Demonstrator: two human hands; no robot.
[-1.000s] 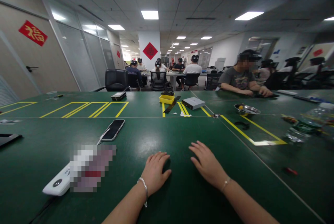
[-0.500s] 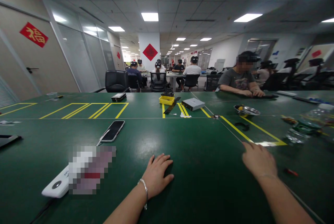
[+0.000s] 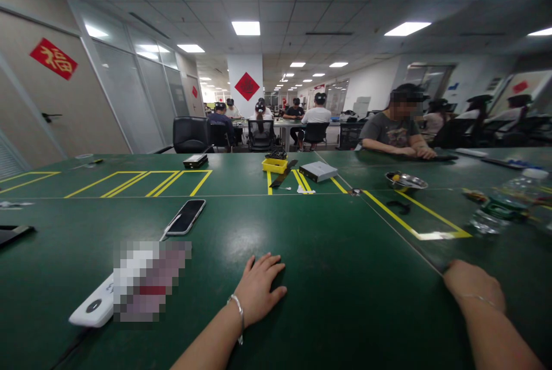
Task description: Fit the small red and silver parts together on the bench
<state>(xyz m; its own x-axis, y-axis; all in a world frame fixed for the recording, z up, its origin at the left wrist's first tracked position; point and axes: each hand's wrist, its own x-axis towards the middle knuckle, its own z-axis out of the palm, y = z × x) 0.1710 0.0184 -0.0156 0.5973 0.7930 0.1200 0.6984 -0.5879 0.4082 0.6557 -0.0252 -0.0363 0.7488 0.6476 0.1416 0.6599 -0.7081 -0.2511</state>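
Observation:
My left hand (image 3: 259, 289) lies flat on the green table (image 3: 345, 301), fingers spread and nothing in it; a silver bracelet circles the wrist. My right hand (image 3: 474, 286) is low over the table at the right, back of the hand toward me, with a thin bracelet at its wrist. Its fingers are bent out of sight, so what they touch is hidden. It covers the spot where a small red item showed earlier. A clear plastic bottle (image 3: 502, 206) with a green label stands beyond it. Left of my left hand lies a phone (image 3: 186, 218) with a white cable.
A white power bank-like device (image 3: 97, 304) lies at left beside a blurred-out patch. Further back are a yellow tray (image 3: 275, 167), a grey box (image 3: 318, 171), a metal bowl (image 3: 409, 181) and a black curved item (image 3: 399, 207). A person (image 3: 394, 128) sits across at right.
My right hand has moved right and nearer to me, from beside the yellow tape corner onto the place of the small red item. My left hand has stayed still.

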